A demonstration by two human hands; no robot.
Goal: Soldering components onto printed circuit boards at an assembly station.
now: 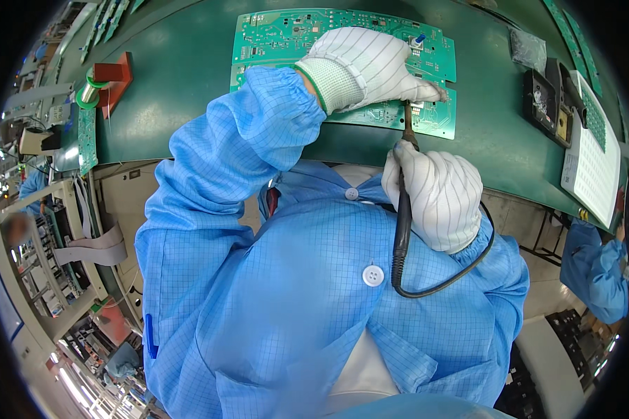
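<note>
Right hand (440, 195) wrapped round soldering iron (401, 234) at near edge of counter (493, 133). Circuit board (435, 63) ahead, under left hand (370, 66), half curled, hold unclear. Bare counter right of left hand, past board edge.

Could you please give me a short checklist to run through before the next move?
1. Right hand has a firm-looking grip around the soldering iron: ok.
2. Left hand is over the green circuit board: ok.
3. Left fingers are well away from the iron's metal shaft: not ok, its upper end looks very close to them.
4. Iron's tip touches the board: cannot tell, too small to make out.
5. Cord is off the board: ok, it loops below the right hand.
</note>
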